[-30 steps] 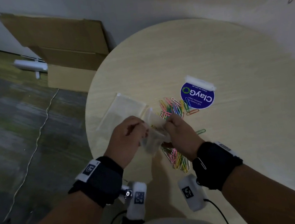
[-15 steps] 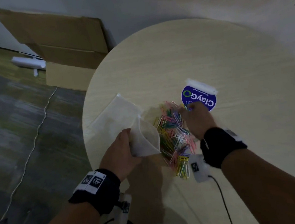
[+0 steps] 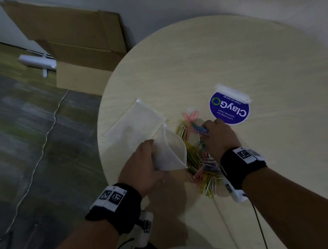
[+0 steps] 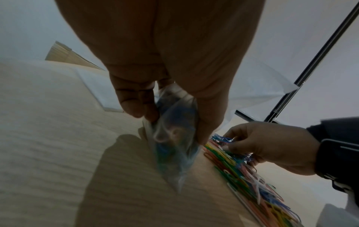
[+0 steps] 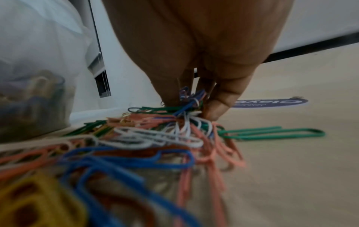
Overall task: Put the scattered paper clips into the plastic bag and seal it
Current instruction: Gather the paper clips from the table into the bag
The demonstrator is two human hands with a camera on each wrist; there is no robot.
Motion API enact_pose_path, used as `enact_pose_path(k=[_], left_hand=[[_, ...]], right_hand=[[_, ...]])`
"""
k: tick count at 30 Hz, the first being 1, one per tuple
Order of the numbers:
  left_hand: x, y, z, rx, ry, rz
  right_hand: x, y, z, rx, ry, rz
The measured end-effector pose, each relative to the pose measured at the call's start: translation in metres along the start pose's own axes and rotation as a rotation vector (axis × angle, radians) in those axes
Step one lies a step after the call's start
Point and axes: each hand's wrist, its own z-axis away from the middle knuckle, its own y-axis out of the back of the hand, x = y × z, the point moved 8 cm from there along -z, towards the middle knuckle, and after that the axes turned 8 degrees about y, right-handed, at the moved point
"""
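A pile of coloured paper clips (image 3: pixel 200 161) (image 5: pixel 136 145) lies on the round pale wood table (image 3: pixel 232 58). My left hand (image 3: pixel 143 166) (image 4: pixel 165 92) grips a small clear plastic bag (image 3: pixel 171 153) (image 4: pixel 174 138) with its mouth held up beside the pile; a few clips show through its film. My right hand (image 3: pixel 215 135) (image 5: pixel 194 99) is down on the far side of the pile, fingers and thumb pinching a bunch of clips, blue ones on top (image 3: pixel 200 129) (image 4: pixel 223 139). A second clear bag (image 3: pixel 131 127) lies flat on the table to the left.
A round blue ClayGo sticker (image 3: pixel 229 108) (image 5: pixel 270 102) is stuck on the table just beyond my right hand. A folded cardboard box (image 3: pixel 77 44) leans against the wall past the table's left edge, with a white cable (image 3: pixel 42 147) on the floor.
Both hands were together at the bag's mouth. My right hand then left it, reached into the pile and has now closed on a bunch of clips. The left hand keeps holding the bag.
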Motion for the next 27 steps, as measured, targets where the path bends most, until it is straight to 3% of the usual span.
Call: enact_pose_path(k=[6,13,19,27], left_hand=[[0.007,0.001,0.003,0.004,0.034,-0.008],[0.013,0.0,0.004,0.021,0.051,0.0],[0.017,-0.003,0.003,0.034,0.046,0.017],[0.024,-0.004,0.003,0.033,0.002,-0.041]], right_hand=[[0.012,0.013,0.021,0.006,-0.07,-0.135],[-0.014,0.08,0.053,0.159,-0.004,-0.369],[-0.053,0.098,0.066,0.023,0.079,-0.492],[-0.08,0.078,0.053,-0.175,0.193,-0.187]])
